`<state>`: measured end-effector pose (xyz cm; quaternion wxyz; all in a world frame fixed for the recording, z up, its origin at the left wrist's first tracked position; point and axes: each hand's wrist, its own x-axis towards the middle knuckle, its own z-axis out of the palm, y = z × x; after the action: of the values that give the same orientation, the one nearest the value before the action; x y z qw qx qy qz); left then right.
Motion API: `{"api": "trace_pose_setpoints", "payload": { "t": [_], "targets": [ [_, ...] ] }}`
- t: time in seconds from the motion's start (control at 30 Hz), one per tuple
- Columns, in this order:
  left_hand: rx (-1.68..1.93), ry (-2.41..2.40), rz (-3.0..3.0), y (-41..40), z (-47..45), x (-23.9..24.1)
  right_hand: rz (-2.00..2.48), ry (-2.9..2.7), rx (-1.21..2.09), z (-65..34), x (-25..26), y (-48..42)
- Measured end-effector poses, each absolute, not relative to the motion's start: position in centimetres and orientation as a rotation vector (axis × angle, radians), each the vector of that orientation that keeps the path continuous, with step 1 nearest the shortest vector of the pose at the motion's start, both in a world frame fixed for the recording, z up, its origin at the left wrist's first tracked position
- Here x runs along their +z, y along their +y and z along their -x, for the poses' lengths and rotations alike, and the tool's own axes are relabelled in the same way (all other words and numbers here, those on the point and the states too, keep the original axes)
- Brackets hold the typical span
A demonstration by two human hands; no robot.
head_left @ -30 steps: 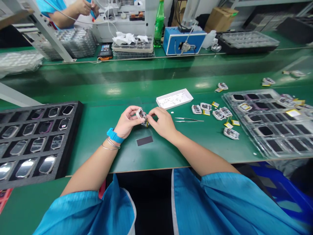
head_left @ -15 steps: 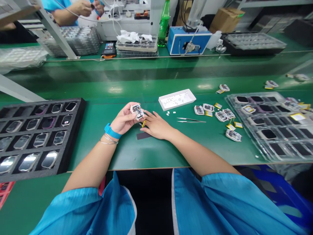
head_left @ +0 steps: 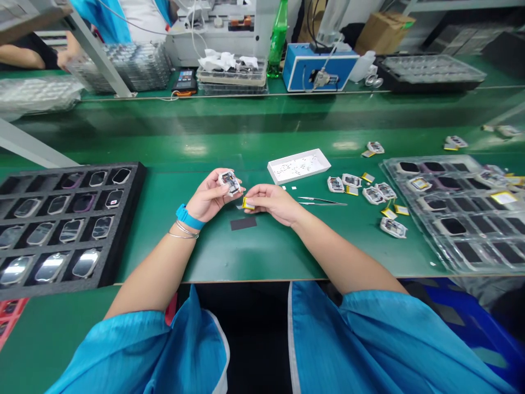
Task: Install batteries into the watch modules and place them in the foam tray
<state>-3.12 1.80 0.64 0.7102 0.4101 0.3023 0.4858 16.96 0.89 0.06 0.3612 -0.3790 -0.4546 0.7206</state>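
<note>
My left hand (head_left: 209,198) is closed round a small white watch body (head_left: 229,182) with its circuit board facing up, held above the green mat. My right hand (head_left: 273,201) pinches a small yellow battery (head_left: 246,204) just right of that body; the two seem joined by a short lead. A black strip (head_left: 243,224) lies on the mat under my hands. A blue band and thin bangles sit on my left wrist.
Tweezers (head_left: 322,201) and a white parts tray (head_left: 298,166) lie right of my hands. More watch bodies (head_left: 371,193) and clear blister trays (head_left: 451,210) lie further right. A black foam tray of screens (head_left: 65,224) fills the left. Another person works across the belt.
My right hand lay flat on the mat half a second ago; now it has lifted and pinches the yellow battery. The left hand kept hold of the watch body, raised slightly.
</note>
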Motion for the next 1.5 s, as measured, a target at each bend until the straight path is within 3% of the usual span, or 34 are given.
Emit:
{"api": "trace_pose_setpoints", "payload": {
  "t": [0.13, 0.4, 0.87, 1.17, 1.37, 1.5],
  "targets": [
    [1.009, 0.709, -0.892, 1.7, 2.9, 0.7, 0.976, -1.15, 1.704, -17.9, 1.2, 1.1],
    [0.8, 0.689, -0.833, 1.3, 2.3, 0.4, 0.8, -1.212, 1.711, -18.7, 2.1, 0.8],
    [0.656, 0.777, -0.762, 0.4, 0.9, 0.2, 1.025, -1.759, 0.916, -17.8, 0.7, 0.6],
    [0.737, 0.959, -0.722, 0.8, 0.5, 0.3, 1.154, -1.635, 0.945, -18.0, -0.7, 1.9],
    [0.649, 0.934, -0.694, 1.6, 2.1, 0.5, 1.359, -2.29, 0.82, -18.4, -0.1, 0.0],
    [0.616, 0.916, -0.721, 1.7, 2.1, 0.0, 1.376, -2.332, 0.64, -17.7, -0.5, -1.9]
  ]
}}
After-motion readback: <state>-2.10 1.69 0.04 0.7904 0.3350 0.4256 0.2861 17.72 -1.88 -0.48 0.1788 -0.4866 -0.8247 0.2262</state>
